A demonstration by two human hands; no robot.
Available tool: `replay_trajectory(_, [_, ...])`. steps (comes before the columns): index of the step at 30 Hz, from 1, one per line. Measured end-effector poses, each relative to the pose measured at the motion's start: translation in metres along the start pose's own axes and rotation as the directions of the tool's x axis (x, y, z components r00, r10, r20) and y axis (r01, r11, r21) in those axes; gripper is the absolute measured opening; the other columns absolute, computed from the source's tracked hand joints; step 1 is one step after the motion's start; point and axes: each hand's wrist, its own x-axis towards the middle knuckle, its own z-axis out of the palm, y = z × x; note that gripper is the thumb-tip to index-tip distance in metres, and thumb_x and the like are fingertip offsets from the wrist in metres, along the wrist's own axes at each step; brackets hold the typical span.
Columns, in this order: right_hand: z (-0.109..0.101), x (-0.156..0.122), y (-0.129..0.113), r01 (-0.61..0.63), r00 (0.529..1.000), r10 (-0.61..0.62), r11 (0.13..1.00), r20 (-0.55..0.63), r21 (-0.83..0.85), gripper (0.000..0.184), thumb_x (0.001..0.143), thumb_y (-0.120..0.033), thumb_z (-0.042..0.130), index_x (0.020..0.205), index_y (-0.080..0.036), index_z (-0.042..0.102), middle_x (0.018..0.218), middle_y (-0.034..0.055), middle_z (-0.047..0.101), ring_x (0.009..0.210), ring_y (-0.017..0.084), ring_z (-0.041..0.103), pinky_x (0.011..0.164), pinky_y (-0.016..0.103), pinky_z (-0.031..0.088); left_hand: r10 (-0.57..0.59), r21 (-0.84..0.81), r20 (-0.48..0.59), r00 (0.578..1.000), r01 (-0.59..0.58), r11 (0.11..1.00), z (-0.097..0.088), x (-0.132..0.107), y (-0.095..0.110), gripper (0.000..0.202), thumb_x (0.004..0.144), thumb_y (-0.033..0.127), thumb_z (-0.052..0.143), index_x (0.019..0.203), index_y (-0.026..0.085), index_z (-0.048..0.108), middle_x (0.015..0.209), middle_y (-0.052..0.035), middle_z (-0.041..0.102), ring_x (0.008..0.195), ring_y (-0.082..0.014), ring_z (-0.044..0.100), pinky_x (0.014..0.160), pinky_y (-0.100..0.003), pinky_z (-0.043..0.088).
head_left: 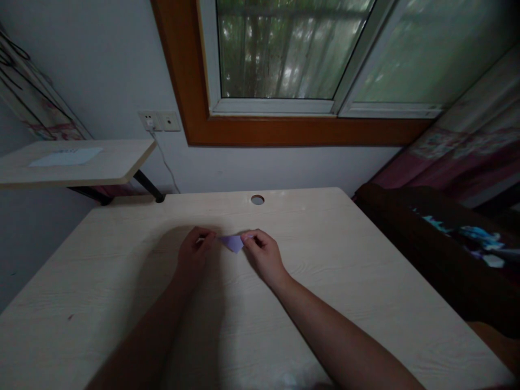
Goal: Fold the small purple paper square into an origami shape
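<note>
A small folded piece of purple paper (232,243) is stretched between my two hands, just over the pale wooden desk (325,260). It shows a flat upper edge and a point facing down toward me. My left hand (194,248) pinches its left corner between thumb and fingertips. The right corner is gripped by my right hand (265,250), whose thumb and fingers cover that end. Both forearms rest low across the desk, and the paper's far side is hidden.
A raised shelf (134,170) with a white sheet (67,157) on it stands at the back left. Behind it, a wall socket (159,121) holds a plugged-in white cable. A round cable hole (257,200) sits near the desk's back edge. Dark furniture (410,227) adjoins the right side.
</note>
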Motion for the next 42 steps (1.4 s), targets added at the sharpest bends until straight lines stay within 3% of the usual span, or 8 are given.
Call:
replay_trajectory(3, [0.000, -0.001, -0.005, 0.065, 0.996, -0.061, 0.996, 0.062, -0.061, 0.021, 0.088, -0.038, 0.063, 0.087, -0.020, 0.074, 0.083, 0.0044, 0.071, 0.076, 0.018, 0.062, 0.072, 0.029, 0.049, 0.077, 0.034, 0.133, 0.988, -0.082, 0.996, 0.003, -0.001, 0.002, 0.017, 0.086, 0.034, 0.061, 0.093, 0.020, 0.068, 0.094, -0.0040, 0.069, 0.087, -0.0181, 0.064, 0.076, -0.027, 0.052])
replay_trajectory(7, [0.001, -0.003, -0.011, 0.119, 0.989, -0.109, 0.989, 0.102, -0.090, 0.019, 0.089, -0.036, 0.063, 0.085, -0.021, 0.074, 0.080, 0.0034, 0.070, 0.073, 0.016, 0.062, 0.068, 0.027, 0.047, 0.148, 0.099, 0.261, 0.954, -0.179, 0.979, 0.006, -0.002, 0.002, 0.013, 0.085, 0.031, 0.064, 0.086, 0.020, 0.070, 0.083, -0.0026, 0.068, 0.078, -0.0161, 0.063, 0.072, -0.026, 0.050])
replay_trajectory(15, [0.002, -0.005, -0.011, 0.168, 0.980, -0.153, 0.978, 0.127, -0.125, 0.011, 0.087, -0.028, 0.065, 0.089, -0.023, 0.074, 0.081, 0.0021, 0.070, 0.070, 0.015, 0.059, 0.064, 0.026, 0.047, 0.185, 0.163, 0.296, 0.937, -0.240, 0.957, 0.005, -0.004, 0.003, 0.014, 0.088, 0.030, 0.062, 0.080, 0.019, 0.067, 0.078, -0.0014, 0.065, 0.074, -0.0150, 0.061, 0.071, -0.025, 0.047])
replay_trajectory(21, [0.003, -0.004, -0.013, 0.252, 0.955, -0.225, 0.959, 0.196, -0.128, 0.009, 0.084, -0.020, 0.066, 0.085, -0.024, 0.073, 0.085, 0.0029, 0.072, 0.084, 0.018, 0.065, 0.073, 0.029, 0.049, 0.236, 0.203, 0.326, 0.915, -0.312, 0.928, 0.008, -0.005, 0.005, 0.014, 0.089, 0.028, 0.061, 0.080, 0.018, 0.066, 0.078, -0.0028, 0.064, 0.074, -0.0154, 0.061, 0.071, -0.026, 0.046])
replay_trajectory(28, [0.003, -0.004, -0.016, 0.282, 0.947, -0.255, 0.951, 0.194, -0.129, 0.009, 0.083, -0.016, 0.066, 0.083, -0.023, 0.072, 0.083, 0.0024, 0.072, 0.082, 0.017, 0.064, 0.075, 0.029, 0.049, 0.237, 0.197, 0.339, 0.911, -0.315, 0.928, 0.007, -0.006, 0.007, 0.016, 0.089, 0.027, 0.061, 0.078, 0.018, 0.066, 0.077, -0.0029, 0.063, 0.074, -0.0152, 0.060, 0.071, -0.026, 0.045])
replay_trajectory(32, [0.004, -0.005, -0.018, 0.245, 0.964, -0.224, 0.957, 0.146, -0.152, 0.007, 0.078, -0.015, 0.067, 0.078, -0.021, 0.071, 0.076, 0.0018, 0.069, 0.073, 0.016, 0.061, 0.068, 0.026, 0.046, 0.218, 0.185, 0.308, 0.926, -0.283, 0.941, 0.006, -0.006, 0.008, 0.015, 0.088, 0.027, 0.062, 0.077, 0.017, 0.065, 0.076, -0.0022, 0.062, 0.073, -0.0147, 0.059, 0.071, -0.025, 0.044])
replay_trajectory(36, [0.003, -0.004, -0.015, 0.116, 0.993, -0.109, 0.983, 0.052, -0.143, 0.006, 0.078, -0.020, 0.065, 0.077, -0.019, 0.072, 0.070, 0.0006, 0.064, 0.063, 0.014, 0.054, 0.060, 0.025, 0.042, 0.156, 0.164, 0.255, 0.954, -0.201, 0.966, 0.003, -0.004, 0.003, 0.015, 0.086, 0.030, 0.062, 0.077, 0.018, 0.065, 0.076, -0.0011, 0.063, 0.072, -0.0143, 0.058, 0.068, -0.024, 0.044])
replay_trajectory(42, [0.002, 0.000, -0.006, -0.057, 0.996, 0.058, 0.998, -0.072, 0.013, 0.013, 0.080, -0.029, 0.065, 0.080, -0.018, 0.071, 0.074, 0.0023, 0.066, 0.066, 0.015, 0.055, 0.063, 0.027, 0.043, 0.061, 0.097, 0.147, 0.987, -0.076, 0.992, 0.000, -0.001, -0.005, 0.018, 0.085, 0.034, 0.061, 0.075, 0.019, 0.063, 0.073, 0.0004, 0.062, 0.070, -0.0143, 0.057, 0.066, -0.023, 0.044])
